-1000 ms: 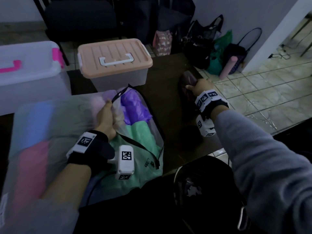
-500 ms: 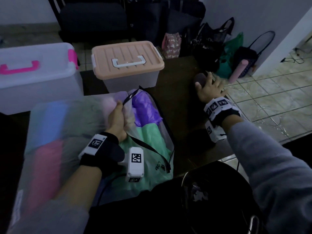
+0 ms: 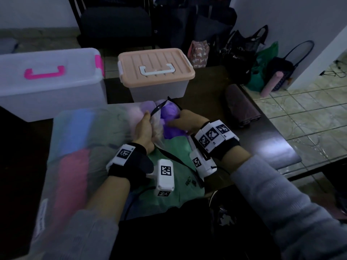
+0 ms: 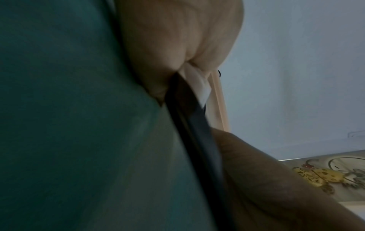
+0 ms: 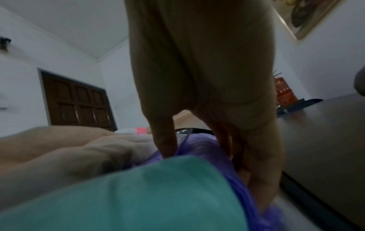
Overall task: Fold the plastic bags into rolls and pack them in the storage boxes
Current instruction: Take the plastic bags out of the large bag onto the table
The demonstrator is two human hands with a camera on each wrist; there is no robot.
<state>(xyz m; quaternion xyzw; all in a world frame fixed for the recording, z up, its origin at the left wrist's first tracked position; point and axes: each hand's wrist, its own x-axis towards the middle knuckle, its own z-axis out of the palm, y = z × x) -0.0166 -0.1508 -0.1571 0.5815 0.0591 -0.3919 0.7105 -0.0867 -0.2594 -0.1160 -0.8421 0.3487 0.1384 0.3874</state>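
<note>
Two storage boxes stand at the back of the dark worktop [image 3: 266, 147]: a clear storage box with a pink handle [image 3: 50, 83] on the left, and a smaller storage box with a peach lid [image 3: 155, 72] beside it, both lidded. In front of them lies a large clear zip pouch [image 3: 78, 147] with black edging, packed with coloured plastic bags; blue and pink ones show blurred through its left half. Left hand [image 3: 144, 132] has its grip clamped on the pouch's opened edge, fingers curled round the clear film and black trim, lifting it. Right hand [image 3: 185, 121] reaches into the opening, fingers down on the purple plastic bag [image 3: 170, 121]; the right wrist view shows thumb and fingers straddling the purple film, closing on it, though a firm pinch cannot be told. A green plastic bag [image 3: 174, 156] lies just beneath the purple one, nearer the person. A dark rolled bag [image 3: 242, 107] rests on the worktop to the right, well apart from the pouch. Bags and totes sit on the tiled floor [image 3: 309, 113] by the wall.
</note>
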